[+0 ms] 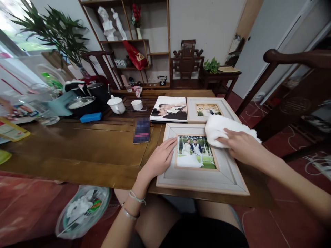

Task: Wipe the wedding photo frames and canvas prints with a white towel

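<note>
A picture frame (201, 183) with a wide pale border and a wedding photo lies flat at the table's front edge. Stretched across its left border is my left hand (160, 156), fingers flat and holding nothing. My right hand (239, 143) grips a bunched white cloth (222, 125) over the frame's upper right corner, covering that corner. Behind it lies a second picture frame (192, 115), partly hidden by the cloth. Left of that is a photo album or panel (169, 108) with a blurred picture.
On the wooden table (103, 151) lie a dark booklet (141, 131) and a blue block (91, 117), near a white teapot (116, 104) and a white cup (137, 104). Below stands a lined waste bin (84, 212). A dark wooden chair (297, 62) stands at right.
</note>
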`<state>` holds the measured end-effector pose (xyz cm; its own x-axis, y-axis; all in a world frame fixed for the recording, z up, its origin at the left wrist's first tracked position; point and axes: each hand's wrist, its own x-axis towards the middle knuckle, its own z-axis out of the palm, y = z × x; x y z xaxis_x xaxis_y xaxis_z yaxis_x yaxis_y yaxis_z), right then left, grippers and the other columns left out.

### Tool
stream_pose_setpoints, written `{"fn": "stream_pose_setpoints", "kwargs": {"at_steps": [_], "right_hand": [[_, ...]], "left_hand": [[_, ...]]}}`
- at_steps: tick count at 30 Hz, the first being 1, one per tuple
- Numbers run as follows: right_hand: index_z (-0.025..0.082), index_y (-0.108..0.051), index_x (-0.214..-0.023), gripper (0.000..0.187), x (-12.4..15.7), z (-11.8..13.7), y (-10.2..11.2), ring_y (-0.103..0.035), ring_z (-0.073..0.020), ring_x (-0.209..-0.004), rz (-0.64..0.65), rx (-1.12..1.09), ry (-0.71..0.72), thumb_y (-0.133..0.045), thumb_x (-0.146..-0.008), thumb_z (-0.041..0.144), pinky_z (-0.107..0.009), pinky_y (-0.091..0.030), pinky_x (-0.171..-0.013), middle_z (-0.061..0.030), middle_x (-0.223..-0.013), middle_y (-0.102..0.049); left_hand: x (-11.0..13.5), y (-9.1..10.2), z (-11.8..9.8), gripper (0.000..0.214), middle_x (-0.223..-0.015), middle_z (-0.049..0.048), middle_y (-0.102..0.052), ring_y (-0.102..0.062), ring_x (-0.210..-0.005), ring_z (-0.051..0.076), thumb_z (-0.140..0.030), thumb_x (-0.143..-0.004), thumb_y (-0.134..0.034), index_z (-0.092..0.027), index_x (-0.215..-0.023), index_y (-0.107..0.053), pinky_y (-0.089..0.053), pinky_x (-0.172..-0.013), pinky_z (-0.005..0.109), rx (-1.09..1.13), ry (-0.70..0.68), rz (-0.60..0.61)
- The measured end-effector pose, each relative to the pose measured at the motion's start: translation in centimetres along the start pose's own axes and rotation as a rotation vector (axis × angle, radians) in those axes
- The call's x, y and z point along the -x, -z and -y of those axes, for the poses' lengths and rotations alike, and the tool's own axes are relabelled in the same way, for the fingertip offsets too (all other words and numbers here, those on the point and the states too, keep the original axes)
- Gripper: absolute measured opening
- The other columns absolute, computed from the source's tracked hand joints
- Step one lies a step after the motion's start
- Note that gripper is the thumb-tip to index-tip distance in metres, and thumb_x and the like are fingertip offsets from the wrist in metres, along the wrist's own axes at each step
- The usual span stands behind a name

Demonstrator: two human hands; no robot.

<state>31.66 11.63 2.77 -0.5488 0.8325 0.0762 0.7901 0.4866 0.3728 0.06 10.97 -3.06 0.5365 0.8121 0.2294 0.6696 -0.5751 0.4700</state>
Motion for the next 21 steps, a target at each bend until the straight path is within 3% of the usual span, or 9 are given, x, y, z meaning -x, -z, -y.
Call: {"fn": "stream_pose_setpoints", "kwargs": {"at_steps": [3,7,10,13,15,17,19,21], "right_hand": [[0.019,-0.066,-0.108,0.055,0.9,3.4,1.0,-0.052,-0.0348,-0.119,-0.044,-0.091,0.123,-0.046,-0.060,0.001,-0.046,-0.047,-0.082,-0.0142,-0.127,-0.060],[0.029,-0.067,-0.101,0.053,2.6,7.1,4.5,-0.062,-0.0275,-0.102,0.019,-0.392,0.242,-0.049,-0.058,0.005,-0.039,-0.047,-0.080,-0.0065,-0.111,-0.068],[0.038,-0.065,-0.101,0.058,3.1,6.6,7.0,-0.063,-0.0195,-0.085,0.099,-0.608,0.268,-0.047,-0.059,0.004,-0.030,-0.046,-0.073,0.0026,-0.091,-0.070],[0.034,-0.064,-0.110,0.059,1.9,3.7,8.0,-0.061,-0.0196,-0.071,-0.021,-0.547,0.107,-0.045,-0.063,0.005,-0.031,-0.044,-0.064,0.0005,-0.078,-0.067],[0.026,-0.064,-0.113,0.051,0.2,1.4,7.6,-0.062,-0.0256,-0.074,-0.184,-0.328,-0.057,-0.046,-0.068,0.008,-0.036,-0.043,-0.064,-0.0060,-0.081,-0.068],[0.019,-0.065,-0.111,0.046,-1.7,-0.3,6.3,-0.061,-0.0336,-0.093,-0.281,-0.124,-0.113,-0.046,-0.071,0.007,-0.044,-0.044,-0.072,-0.0139,-0.098,-0.068],[0.017,-0.064,-0.113,0.049,-3.4,-1.1,4.3,-0.051,-0.0367,-0.117,-0.284,-0.045,-0.035,-0.045,-0.070,0.001,-0.050,-0.041,-0.087,-0.0169,-0.121,-0.062],[0.017,-0.062,-0.116,0.057,-4.7,-0.9,1.9,-0.041,-0.0344,-0.129,-0.249,-0.053,0.062,-0.044,-0.068,-0.006,-0.054,-0.034,-0.098,-0.0146,-0.131,-0.057]], "left_hand": [[0.0,0.1,-0.1,0.046,-0.150,0.0063,-0.038,-0.033,-0.139,0.022,-0.023,-0.097,-0.031,-0.021,-0.143,-0.038,-0.030,-0.116,0.045,0.003,-0.001,-0.002],[0.0,0.0,-0.1,0.045,-0.150,0.0065,-0.039,-0.034,-0.139,0.021,-0.023,-0.097,-0.031,-0.020,-0.142,-0.040,-0.031,-0.116,0.045,0.001,0.000,-0.004],[0.0,-0.1,0.0,0.045,-0.149,0.0063,-0.040,-0.034,-0.139,0.021,-0.022,-0.097,-0.033,-0.021,-0.141,-0.040,-0.032,-0.116,0.044,0.007,-0.019,-0.028],[0.0,-0.2,0.1,0.045,-0.149,0.0064,-0.040,-0.034,-0.139,0.021,-0.020,-0.096,-0.033,-0.021,-0.141,-0.040,-0.032,-0.116,0.044,0.010,-0.023,-0.034],[0.0,-0.2,0.1,0.045,-0.149,0.0066,-0.039,-0.034,-0.139,0.021,-0.020,-0.096,-0.033,-0.021,-0.141,-0.040,-0.032,-0.116,0.045,0.010,-0.021,-0.031],[0.0,-0.1,0.0,0.045,-0.149,0.0068,-0.039,-0.034,-0.139,0.021,-0.021,-0.096,-0.033,-0.020,-0.141,-0.040,-0.032,-0.116,0.045,0.010,-0.016,-0.026],[0.1,0.1,-0.1,0.045,-0.150,0.0069,-0.039,-0.034,-0.139,0.021,-0.021,-0.096,-0.033,-0.020,-0.141,-0.040,-0.032,-0.115,0.045,0.009,-0.006,-0.021],[0.0,0.2,-0.2,0.046,-0.149,0.0070,-0.040,-0.034,-0.139,0.021,-0.021,-0.096,-0.033,-0.020,-0.141,-0.040,-0.033,-0.115,0.045,0.009,-0.004,-0.020]]}}
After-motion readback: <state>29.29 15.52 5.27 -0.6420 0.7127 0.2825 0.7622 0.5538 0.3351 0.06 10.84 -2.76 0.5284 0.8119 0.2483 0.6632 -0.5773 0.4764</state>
